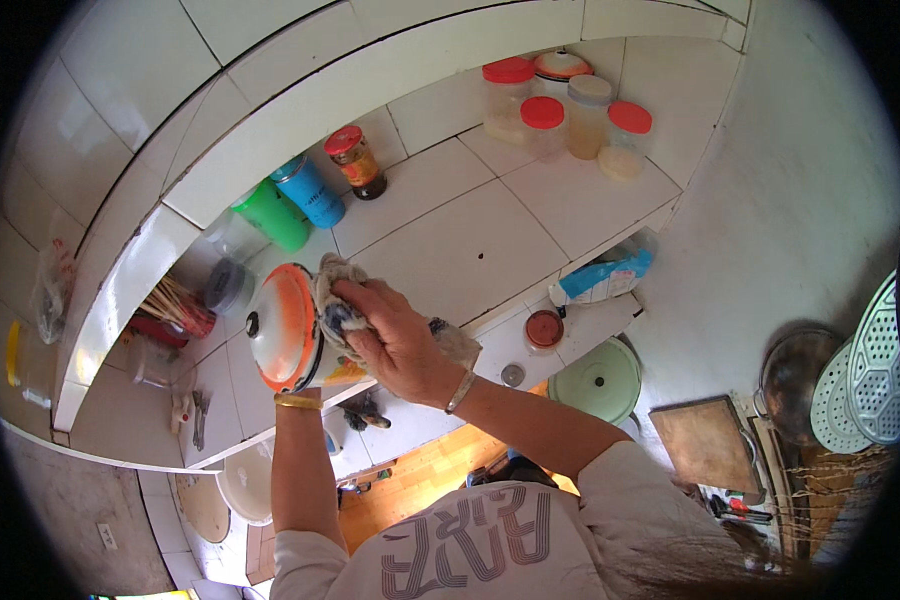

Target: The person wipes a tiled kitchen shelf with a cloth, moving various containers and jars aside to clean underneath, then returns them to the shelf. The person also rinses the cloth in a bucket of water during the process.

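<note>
A lidded enamel canister [345, 373], white with a printed picture on its side, is held tilted above the tiled shelf. Its orange-and-white lid [283, 328] has a black knob and faces left. My left hand [309, 392] supports it from below, mostly hidden behind the canister; a gold-coloured bangle circles that wrist. Bunched in my right hand [397, 341] is a worn grey cloth [339, 311] with dark blue patches, pressed against the canister's side by the lid rim. A loose end of the cloth hangs past the right wrist.
On the shelf [435, 232] stand a green cup [274, 217], a blue tumbler [311, 193], a sauce jar [358, 165] and red-lidded jars [542, 124]. Chopsticks [166, 304] sit at left. Below are a blue-and-white packet [607, 277], a pale green lid [598, 381] and a cutting board [701, 442].
</note>
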{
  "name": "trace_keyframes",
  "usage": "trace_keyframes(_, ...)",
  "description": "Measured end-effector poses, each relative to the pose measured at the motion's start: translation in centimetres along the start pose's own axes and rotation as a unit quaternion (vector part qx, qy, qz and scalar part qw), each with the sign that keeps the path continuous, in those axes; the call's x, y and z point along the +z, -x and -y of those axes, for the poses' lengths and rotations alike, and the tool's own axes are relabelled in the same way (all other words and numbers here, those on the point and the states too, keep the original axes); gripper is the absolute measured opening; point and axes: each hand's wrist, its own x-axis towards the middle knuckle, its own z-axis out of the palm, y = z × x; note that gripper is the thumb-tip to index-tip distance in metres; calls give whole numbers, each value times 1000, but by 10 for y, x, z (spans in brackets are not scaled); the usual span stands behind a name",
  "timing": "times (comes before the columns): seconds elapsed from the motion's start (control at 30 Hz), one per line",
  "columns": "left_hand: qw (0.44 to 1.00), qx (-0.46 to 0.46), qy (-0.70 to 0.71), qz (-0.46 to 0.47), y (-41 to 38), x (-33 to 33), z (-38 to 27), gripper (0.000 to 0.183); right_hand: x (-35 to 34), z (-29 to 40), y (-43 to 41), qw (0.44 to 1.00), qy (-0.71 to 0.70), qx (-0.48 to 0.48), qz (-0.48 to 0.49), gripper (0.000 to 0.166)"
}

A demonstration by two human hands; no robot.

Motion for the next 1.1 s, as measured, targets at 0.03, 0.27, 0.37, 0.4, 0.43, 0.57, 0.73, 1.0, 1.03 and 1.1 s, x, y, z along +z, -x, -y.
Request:
trace_keyframes(0.03, 1000, -3, -20, 13, 1, 3, -2, 51, 3, 3, -2, 1000, 23, 10, 8, 42)
trace_keyframes(0.27, 998, -38, 45, 27, 10, -3, -4, 50, 5, -9, -38, 979, 25, 170, 108, 27)
trace_keyframes(0.37, 999, -30, 16, 21, 20, 1, -7, 49, 1, -31, -43, 967, 2, 195, 166, 30)
trace_keyframes(0.4, 999, -28, 9, 18, 23, 1, -6, 49, 0, -35, -45, 952, -17, 235, 197, 33)
trace_keyframes(0.43, 1000, -27, 5, 15, 25, 2, -5, 49, -1, -38, -47, 949, -16, 228, 219, 33)
trace_keyframes(0.57, 1000, -30, -7, 8, 28, 8, 2, 48, -5, -51, -52, 927, -53, 233, 290, 35)
trace_keyframes(0.73, 999, -36, -4, 4, 27, 13, 7, 48, -6, -76, -47, 899, -101, 277, 325, 39)
trace_keyframes(1.0, 989, -1, -138, -61, 19, -1, 7, 47, -21, -67, -35, 788, -323, 458, 255, 58)
trace_keyframes(1.03, 960, 27, -277, -41, 19, -5, 5, 47, -20, -67, -31, 774, -367, 472, 211, 58)
trace_keyframes(1.1, 618, 117, -777, -6, 13, -6, -2, 47, -15, -64, -19, 735, -449, 494, 121, 57)
